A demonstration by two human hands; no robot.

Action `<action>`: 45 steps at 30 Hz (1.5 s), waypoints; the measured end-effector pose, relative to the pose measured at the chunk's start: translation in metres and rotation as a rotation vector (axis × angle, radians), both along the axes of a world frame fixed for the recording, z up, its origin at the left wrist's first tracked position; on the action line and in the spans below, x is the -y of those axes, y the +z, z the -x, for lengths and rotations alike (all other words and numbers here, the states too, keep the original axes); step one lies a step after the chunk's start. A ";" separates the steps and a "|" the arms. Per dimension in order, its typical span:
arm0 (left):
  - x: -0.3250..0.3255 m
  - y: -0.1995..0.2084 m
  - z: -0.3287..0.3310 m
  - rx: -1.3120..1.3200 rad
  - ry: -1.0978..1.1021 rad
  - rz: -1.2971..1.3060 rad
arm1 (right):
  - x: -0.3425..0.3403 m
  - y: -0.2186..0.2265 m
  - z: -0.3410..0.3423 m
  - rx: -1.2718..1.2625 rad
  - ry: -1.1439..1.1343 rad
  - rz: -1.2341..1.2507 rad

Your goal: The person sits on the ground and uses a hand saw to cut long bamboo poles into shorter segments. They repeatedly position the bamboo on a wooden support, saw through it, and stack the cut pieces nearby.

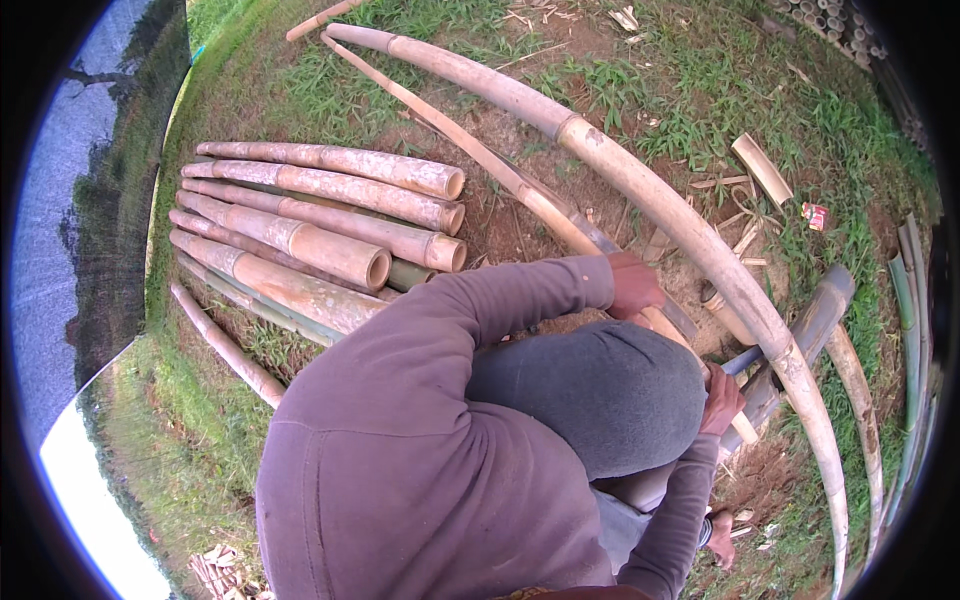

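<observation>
A long split bamboo strip (545, 207) runs from the far left down past my bent knee to a pale cut end. My left hand (635, 285) is closed around this strip, just beyond the knee. Nearer the cut end, my right hand (720, 400) is closed beside the strip. A narrow blue-grey piece (742, 361) sticks out by the right fingers; what it is, and what those fingers hold, I cannot make out. A dark strip (680, 317) lies along the far side of the bamboo strip. My knee hides part of it.
A long whole bamboo pole (650, 190) arches across beyond my hands, over a dark thick piece (825, 305). Several cut bamboo poles (330, 245) lie side by side at left. A split offcut (762, 170) and a red wrapper (815, 216) lie on the grass; green poles (905, 300) stand right.
</observation>
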State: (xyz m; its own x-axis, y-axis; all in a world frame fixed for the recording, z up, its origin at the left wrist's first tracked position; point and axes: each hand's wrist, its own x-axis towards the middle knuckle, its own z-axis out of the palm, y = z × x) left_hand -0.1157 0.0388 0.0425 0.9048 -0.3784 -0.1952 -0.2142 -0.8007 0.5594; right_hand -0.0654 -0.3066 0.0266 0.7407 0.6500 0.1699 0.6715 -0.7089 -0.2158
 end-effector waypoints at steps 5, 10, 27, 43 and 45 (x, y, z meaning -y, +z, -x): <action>0.001 0.006 -0.006 -0.024 -0.016 -0.020 | 0.003 -0.004 -0.004 -0.032 -0.020 0.017; -0.001 0.010 -0.011 -0.081 -0.008 0.015 | 0.002 -0.001 -0.005 -0.061 -0.036 0.013; -0.042 -0.015 -0.010 0.652 0.515 0.059 | 0.009 0.014 -0.084 0.094 0.043 -0.076; -0.100 -0.070 -0.037 0.647 0.498 -0.206 | -0.016 -0.001 -0.142 0.214 -0.075 -0.184; -0.097 -0.067 -0.039 0.647 0.472 -0.222 | -0.015 -0.004 -0.141 0.207 -0.097 -0.197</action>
